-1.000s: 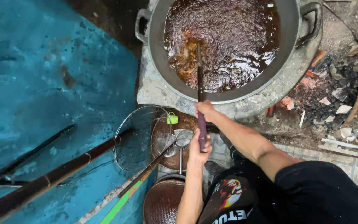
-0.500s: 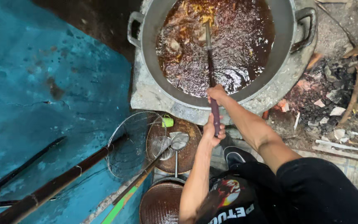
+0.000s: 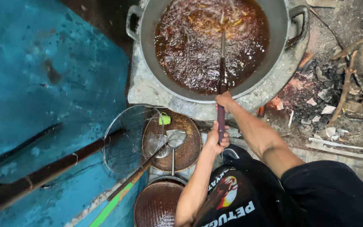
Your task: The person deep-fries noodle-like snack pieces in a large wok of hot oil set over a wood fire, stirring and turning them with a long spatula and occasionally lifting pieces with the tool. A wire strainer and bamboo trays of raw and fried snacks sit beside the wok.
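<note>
**Operator:** Two hands are applied to one tool. The right hand (image 3: 224, 101) is clenched round the upper part of the dark handle of the long stirring tool (image 3: 222, 67), just at the near rim of the wok (image 3: 148, 63). The left hand (image 3: 216, 141) is closed on the handle's butt end, nearer the body than the wok rim.

**Inspector:** Where is the working end located?

**Operator:** The shaft is laid over the near rim and is submerged in the bubbling dark oil (image 3: 194, 50) at the middle of the wok. Pale strips of food are seen near the wok's far side; the blade itself is hidden by foam.

**Inspector:** What is placed around the wok?

**Operator:** The wok is seated on a rough concrete stove ring (image 3: 148, 90). On the near side of the wok, a wire skimmer (image 3: 124, 143) and a small ladle (image 3: 175, 138) are rested over a round brown tray (image 3: 190, 147); a woven basket (image 3: 158, 206) is set nearer still. To the right of the wok, ash and firewood scraps (image 3: 341, 88) are scattered. To its left, a blue painted surface (image 3: 43, 84) is found, with a long pole (image 3: 43, 176) lying across it.

**Inspector:** Which hazards are judged likely?

**Operator:** Splashing is judged the chief risk: hot oil could be thrown onto the bare forearms by a fast stroke. Grip could be lost on a greasy handle. The right hand is held close to the hot rim, so contact burns could be caused by a slip forward.
</note>
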